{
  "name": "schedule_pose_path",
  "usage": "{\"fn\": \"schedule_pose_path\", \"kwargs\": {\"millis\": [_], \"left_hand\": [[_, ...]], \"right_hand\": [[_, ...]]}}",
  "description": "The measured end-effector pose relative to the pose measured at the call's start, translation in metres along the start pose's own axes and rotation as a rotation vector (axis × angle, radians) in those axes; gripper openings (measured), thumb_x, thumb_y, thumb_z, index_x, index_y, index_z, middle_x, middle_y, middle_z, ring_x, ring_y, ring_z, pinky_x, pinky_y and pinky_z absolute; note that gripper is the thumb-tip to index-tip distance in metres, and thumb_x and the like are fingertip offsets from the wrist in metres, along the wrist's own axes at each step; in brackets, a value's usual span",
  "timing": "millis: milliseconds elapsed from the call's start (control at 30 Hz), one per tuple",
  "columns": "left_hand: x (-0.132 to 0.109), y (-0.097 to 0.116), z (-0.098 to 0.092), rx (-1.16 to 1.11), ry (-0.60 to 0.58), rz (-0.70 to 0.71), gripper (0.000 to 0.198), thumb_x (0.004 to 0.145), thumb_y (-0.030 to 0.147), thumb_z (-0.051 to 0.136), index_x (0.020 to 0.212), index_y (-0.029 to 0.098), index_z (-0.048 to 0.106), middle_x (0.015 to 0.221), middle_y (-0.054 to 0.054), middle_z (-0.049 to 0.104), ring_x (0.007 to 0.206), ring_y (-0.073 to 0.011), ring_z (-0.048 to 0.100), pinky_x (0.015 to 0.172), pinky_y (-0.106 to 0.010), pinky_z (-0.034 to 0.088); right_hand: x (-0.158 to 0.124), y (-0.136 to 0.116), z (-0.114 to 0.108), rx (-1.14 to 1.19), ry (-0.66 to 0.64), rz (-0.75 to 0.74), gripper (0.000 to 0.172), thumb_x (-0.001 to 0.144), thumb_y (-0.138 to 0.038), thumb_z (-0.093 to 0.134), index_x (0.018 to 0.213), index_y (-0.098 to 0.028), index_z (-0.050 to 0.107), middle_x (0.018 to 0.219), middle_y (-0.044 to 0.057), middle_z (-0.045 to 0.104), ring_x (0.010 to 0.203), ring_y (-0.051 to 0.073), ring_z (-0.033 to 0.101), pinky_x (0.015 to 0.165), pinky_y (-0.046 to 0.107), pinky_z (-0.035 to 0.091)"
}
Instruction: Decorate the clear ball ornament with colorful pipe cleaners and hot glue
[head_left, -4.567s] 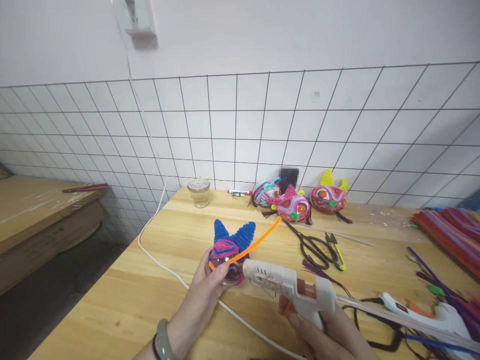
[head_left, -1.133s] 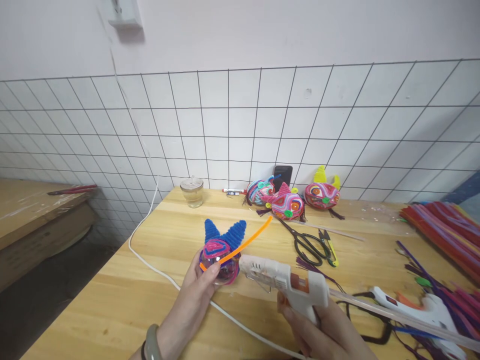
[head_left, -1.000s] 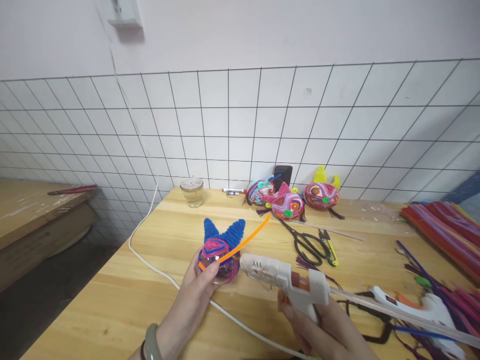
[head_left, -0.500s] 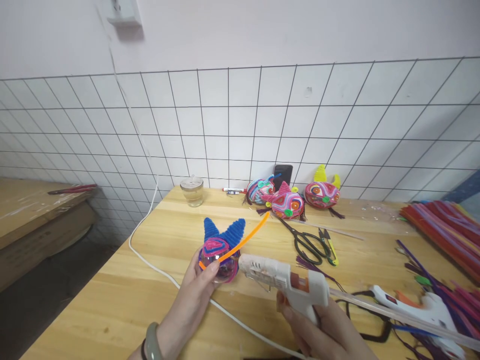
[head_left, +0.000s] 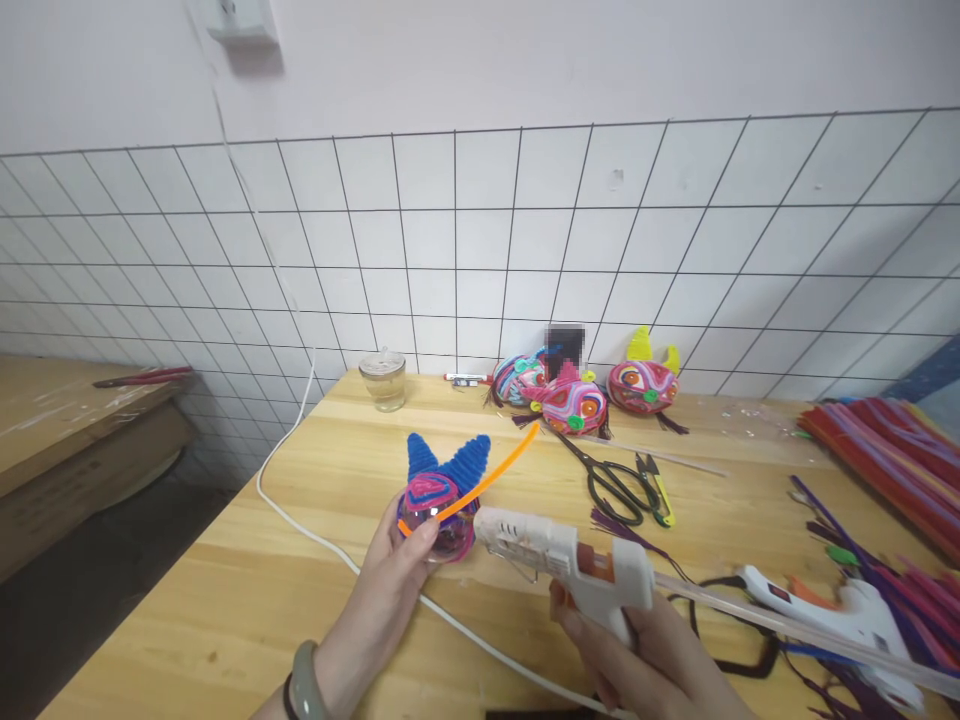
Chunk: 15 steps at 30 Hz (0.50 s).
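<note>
My left hand (head_left: 401, 565) is closed round a clear ball (head_left: 450, 542) partly covered in pink and blue pipe cleaner, with two blue pipe-cleaner ears (head_left: 466, 466) on top. An orange pipe cleaner (head_left: 499, 474) lies across its front, pinned under my left thumb, its free end curving up to the right. My right hand (head_left: 622, 650) grips a white hot glue gun (head_left: 555, 552) by the handle, a finger at the orange trigger. Its nozzle points left, right beside the ball; whether the tip touches is hidden. A long clear glue stick (head_left: 750, 605) sticks out of its back.
Three finished pipe-cleaner animal heads (head_left: 574, 405) sit by the tiled wall. Black scissors (head_left: 615, 485) and yellow snips (head_left: 657, 490) lie before them. A second glue gun (head_left: 832, 620) and pipe cleaners (head_left: 877, 460) are at right. A lidded glass (head_left: 384, 382) stands back left; a white cable (head_left: 480, 640) crosses the table.
Almost nothing differs. The glue gun has shifted very slightly left beside the ball; my left hand keeps its hold on the ball and orange pipe cleaner.
</note>
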<state>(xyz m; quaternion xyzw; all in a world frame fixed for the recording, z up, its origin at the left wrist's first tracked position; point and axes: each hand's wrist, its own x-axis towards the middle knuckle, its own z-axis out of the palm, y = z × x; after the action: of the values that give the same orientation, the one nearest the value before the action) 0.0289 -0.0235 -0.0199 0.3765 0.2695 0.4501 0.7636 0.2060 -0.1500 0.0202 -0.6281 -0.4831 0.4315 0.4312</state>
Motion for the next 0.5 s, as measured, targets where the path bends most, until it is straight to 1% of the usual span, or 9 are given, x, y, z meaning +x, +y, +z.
{"fn": "schedule_pose_path", "kwargs": {"millis": [67,167,367,500], "left_hand": [[-0.0006,-0.0003,0.0004,-0.003,-0.006,0.009,0.033,0.079,0.028,0.067,0.111,0.022,0.062,0.116,-0.011,0.069,0.109,-0.0288,0.060,0.091,-0.042,0.045],[-0.0020,-0.0008,-0.0003,-0.005,-0.025,0.012,0.032,0.080,0.027,0.065,0.112,0.022,0.060,0.116,-0.011,0.068,0.109,-0.0286,0.059,0.091,-0.042,0.045],[-0.0013,-0.0009,-0.0017,-0.006,0.000,0.003,0.032,0.084,0.027,0.061,0.116,0.023,0.058,0.117,-0.010,0.067,0.107,-0.0266,0.060,0.089,-0.041,0.045],[0.0005,-0.0016,-0.0026,0.002,-0.008,0.001,0.030,0.085,0.027,0.060,0.114,0.022,0.059,0.115,-0.010,0.068,0.105,-0.0257,0.061,0.086,-0.039,0.047]], "right_hand": [[0.0001,0.0014,0.0003,-0.005,-0.003,-0.006,0.045,0.082,-0.064,0.050,0.077,-0.020,0.055,0.059,-0.005,0.039,0.054,0.011,0.035,0.049,0.023,0.031],[0.0005,0.0030,-0.0012,-0.019,0.040,-0.017,0.042,0.083,-0.061,0.051,0.082,-0.020,0.057,0.061,-0.005,0.041,0.055,0.012,0.037,0.049,0.023,0.033],[0.0009,0.0066,-0.0048,-0.033,0.063,-0.018,0.035,0.081,-0.055,0.056,0.082,-0.021,0.060,0.059,-0.004,0.043,0.053,0.013,0.042,0.049,0.023,0.038],[0.0010,0.0082,-0.0027,-0.024,0.042,-0.048,0.034,0.084,-0.054,0.053,0.083,-0.020,0.060,0.059,-0.004,0.043,0.054,0.013,0.041,0.049,0.023,0.037]]}}
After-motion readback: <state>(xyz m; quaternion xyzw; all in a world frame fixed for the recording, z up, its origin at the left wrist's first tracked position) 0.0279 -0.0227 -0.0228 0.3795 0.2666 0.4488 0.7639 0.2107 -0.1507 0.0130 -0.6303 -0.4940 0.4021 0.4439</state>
